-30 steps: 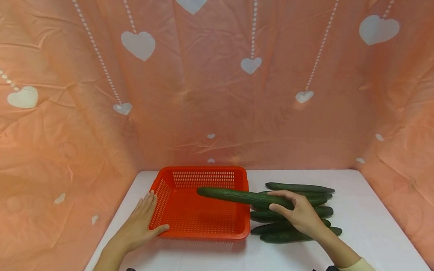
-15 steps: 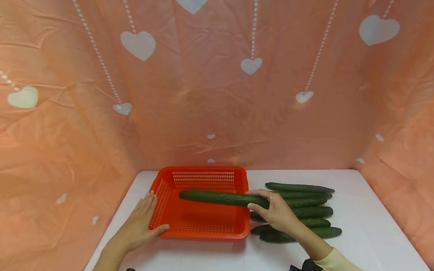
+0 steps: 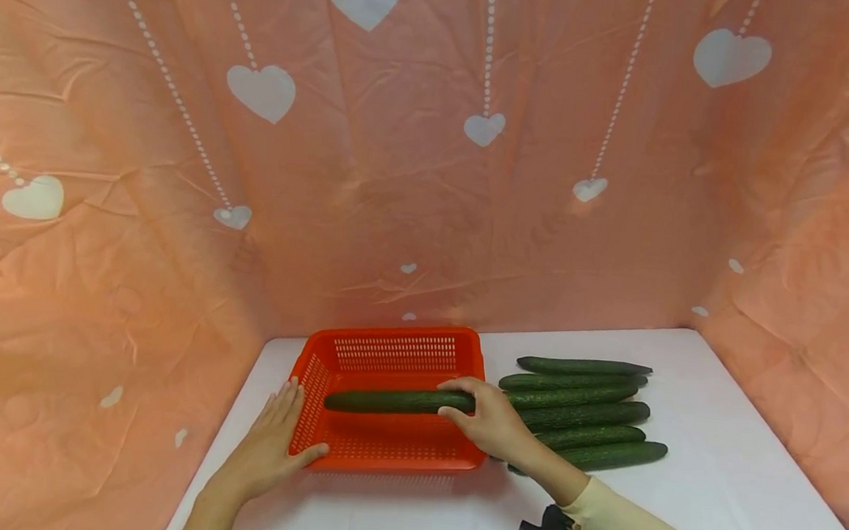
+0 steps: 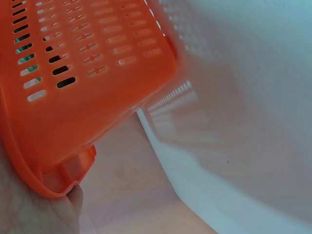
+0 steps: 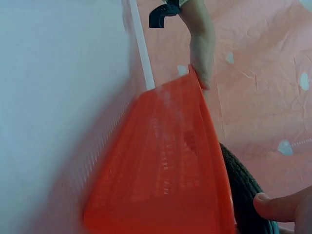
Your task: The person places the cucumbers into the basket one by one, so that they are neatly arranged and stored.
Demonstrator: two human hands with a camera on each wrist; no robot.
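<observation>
A long dark green cucumber [image 3: 387, 401] lies level across the red plastic basket [image 3: 390, 466] in the head view. My right hand [image 3: 491, 419] grips it near its right end, thumb on the near side and fingers on the far side. In the right wrist view the thumb presses on the cucumber [image 5: 241, 190] above the rim. My left hand [image 3: 268, 442] rests along the basket's left rim, fingers straight and thumb spread over the near corner. The left wrist view shows part of that hand [image 4: 39, 209] at the basket's corner, most of it out of frame.
Several more cucumbers [image 3: 590, 415] lie side by side on the white table [image 3: 703, 477], right of the basket. My right forearm passes over the near ones. Orange cloth [image 3: 369, 213] with white hearts walls the table at the back and sides.
My right hand has carried the cucumber leftward and slightly down, from over the row of cucumbers to over the basket. My left hand keeps its place on the rim.
</observation>
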